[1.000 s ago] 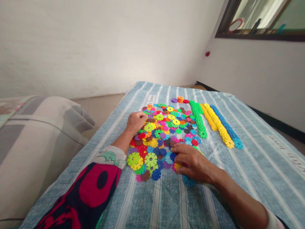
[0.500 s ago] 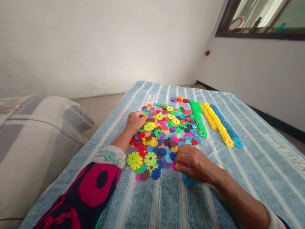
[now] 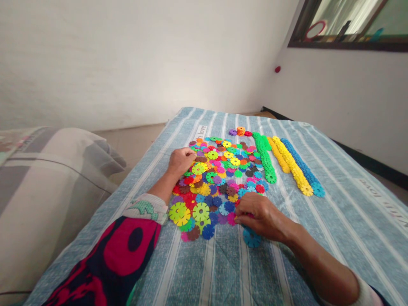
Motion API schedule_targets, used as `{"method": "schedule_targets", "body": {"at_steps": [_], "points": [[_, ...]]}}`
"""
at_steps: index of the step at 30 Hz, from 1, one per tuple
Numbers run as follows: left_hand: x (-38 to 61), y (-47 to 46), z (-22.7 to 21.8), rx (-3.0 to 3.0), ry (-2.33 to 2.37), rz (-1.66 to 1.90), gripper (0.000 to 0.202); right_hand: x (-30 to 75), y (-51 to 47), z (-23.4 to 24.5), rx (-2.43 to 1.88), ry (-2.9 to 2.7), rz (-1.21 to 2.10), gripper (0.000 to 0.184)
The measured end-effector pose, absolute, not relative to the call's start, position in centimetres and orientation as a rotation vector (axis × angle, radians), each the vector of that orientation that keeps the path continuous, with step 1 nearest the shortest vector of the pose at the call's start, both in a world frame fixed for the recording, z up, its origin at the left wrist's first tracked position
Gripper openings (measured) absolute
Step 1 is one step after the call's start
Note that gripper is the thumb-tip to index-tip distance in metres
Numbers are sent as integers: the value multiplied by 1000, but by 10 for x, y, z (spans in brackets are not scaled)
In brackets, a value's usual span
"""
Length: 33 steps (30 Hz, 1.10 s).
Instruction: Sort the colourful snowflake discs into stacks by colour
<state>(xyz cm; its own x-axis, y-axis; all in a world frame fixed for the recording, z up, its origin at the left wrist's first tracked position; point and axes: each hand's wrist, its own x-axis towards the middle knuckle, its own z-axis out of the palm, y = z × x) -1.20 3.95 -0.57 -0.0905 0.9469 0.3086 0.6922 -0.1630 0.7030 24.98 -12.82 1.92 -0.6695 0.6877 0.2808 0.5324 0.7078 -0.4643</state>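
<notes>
A spread of notched plastic discs (image 3: 201, 211) in many colours covers the cloth in front of me. My left hand (image 3: 182, 161) rests at the left edge of the spread, thumb and fingers curled together; anything between them is hidden. At the near right edge, my right hand (image 3: 259, 216) is closed with fingers pressed down and thumb tucked in. Bits of pink and orange show beside its fingertips, but what it grips cannot be made out. A larger blue disc (image 3: 251, 238) lies just below the right hand.
Long rows of overlapping discs lie to the right: green (image 3: 264, 158), yellow (image 3: 293, 169) and blue (image 3: 302, 165). Behind them sit a small orange stack (image 3: 241, 131), a purple disc (image 3: 233, 132) and a red one (image 3: 248, 134). Striped cloth (image 3: 223, 272) covers the surface; a draped, padded shape (image 3: 60, 191) stands left.
My right hand's fingers have shifted slightly and drawn in, uncovering a little more of the pink disc by the thumb. The left hand stays in place.
</notes>
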Motion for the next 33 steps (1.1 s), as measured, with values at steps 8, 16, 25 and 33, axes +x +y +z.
{"method": "schedule_targets", "body": {"at_steps": [8, 16, 25, 33], "points": [[-13, 40, -7, 1870, 1787, 1117, 25, 250, -128, 17, -978, -2463, 537, 17], [-13, 41, -7, 1867, 1787, 1107, 25, 251, -126, 18, -1001, -2452, 583, 17], [-11, 38, -4, 1871, 1773, 1120, 24, 251, -125, 16, -1008, -2437, 593, 16], [-11, 38, -3, 1874, 1772, 1117, 27, 252, -125, 16, -1029, -2451, 582, 15]]}}
